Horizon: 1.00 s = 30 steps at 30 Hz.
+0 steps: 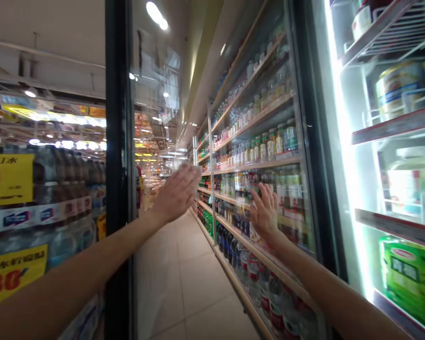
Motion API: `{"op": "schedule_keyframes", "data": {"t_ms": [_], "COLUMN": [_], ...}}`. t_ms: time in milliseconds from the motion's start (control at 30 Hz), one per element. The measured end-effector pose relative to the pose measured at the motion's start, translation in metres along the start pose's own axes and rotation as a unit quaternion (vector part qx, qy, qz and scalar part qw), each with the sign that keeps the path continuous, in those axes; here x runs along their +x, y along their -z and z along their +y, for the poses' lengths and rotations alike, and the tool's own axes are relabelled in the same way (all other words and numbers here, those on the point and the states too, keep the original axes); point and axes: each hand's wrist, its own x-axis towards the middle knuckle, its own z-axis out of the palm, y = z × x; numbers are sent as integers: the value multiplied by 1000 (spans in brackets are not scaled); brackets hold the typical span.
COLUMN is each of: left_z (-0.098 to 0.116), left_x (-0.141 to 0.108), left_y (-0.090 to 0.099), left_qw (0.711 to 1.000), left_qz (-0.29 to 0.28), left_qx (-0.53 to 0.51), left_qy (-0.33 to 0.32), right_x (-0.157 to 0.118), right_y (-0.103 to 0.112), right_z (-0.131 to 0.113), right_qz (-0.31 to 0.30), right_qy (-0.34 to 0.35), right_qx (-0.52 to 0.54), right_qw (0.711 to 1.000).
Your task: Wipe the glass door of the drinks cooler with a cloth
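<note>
While raised before a glass cooler door (258,118), the blurred left hand (177,194) and right hand (265,212) are held open, gripping nothing.

Left hand (177,194), right hand (264,211) raised, open.

"Where's the right hand (264,211)?"

"At a glass door (163,71), with shelves of bottles (262,146) beyond it. I can't tell if it's touching."

"And the left hand (177,193)?"

"Left of the right one, above the tiled floor (194,283), and right of the door frame (118,189)."

"What's right of the right hand?"

"Cooler shelves (389,123) holding tins (398,89)."

"Left of the left hand?"

"Past the frame, bottle packs (56,236) with signs (9,179) on them."
</note>
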Motion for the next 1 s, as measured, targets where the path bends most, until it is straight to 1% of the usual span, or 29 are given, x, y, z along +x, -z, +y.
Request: {"op": "schedule_keyframes", "data": {"t_ms": [33,67,100,133,167,200,233,267,300,333,367,400,433,467,500,567,600,667,733,767,833,900,933,1000], "left_z": [2,-1,-8,-19,-33,-49,-65,-79,-89,-95,-95,-89,-79,-65,-49,-17,-4,11,13,10,-1,-15,-22,-37], "left_x": [3,8,16,27,39,52,65,78,89,99,108,116,122,127,131,136,137,136,133,131,125,117,111,100], "left_y": [-1,-1,0,1,5,9,13,17,20,22,22,20,17,12,6,-5,-9,-13,-12,-10,-5,2,6,13], "left_qw": [999,997,998,1000,999,992,979,963,948,937,931,932,937,950,967,986,995,996,995,993,989,983,980,977], "left_qz": [-26,-40,-39,-25,1,33,66,94,117,134,142,141,137,121,101,71,45,27,23,24,25,19,13,2], "left_qx": [-9,-13,-12,-6,5,17,28,35,41,45,47,47,45,36,27,13,-6,-29,-53,-63,-75,-72,-64,-40], "left_qy": [-46,-65,-54,-16,48,121,192,249,292,321,334,330,318,285,234,148,94,78,85,95,127,169,186,208], "right_x": [4,10,18,30,44,60,77,94,110,125,137,145,151,153,154,151,149,149,156,162,176,190,197,212], "right_y": [0,0,-1,-3,-5,-7,-9,-11,-13,-15,-17,-19,-22,-24,-26,-29,-30,-32,-32,-31,-27,-22,-20,-17], "right_z": [-2,-4,-7,-10,-14,-18,-22,-26,-30,-33,-35,-36,-37,-37,-37,-34,-32,-30,-31,-34,-46,-65,-76,-99], "right_qz": [2,4,7,9,13,17,24,31,36,41,43,45,47,50,56,74,84,96,84,65,7,-49,-66,-81], "right_qy": [15,35,58,80,97,107,110,106,99,90,81,75,72,70,67,63,61,73,111,135,172,179,173,156], "right_qx": [3,8,16,25,32,38,42,47,52,58,66,75,85,95,106,128,139,163,190,203,213,184,157,102], "right_qw": [1000,999,998,996,995,993,993,993,993,993,994,993,993,992,990,987,985,979,972,968,962,965,970,979]}}
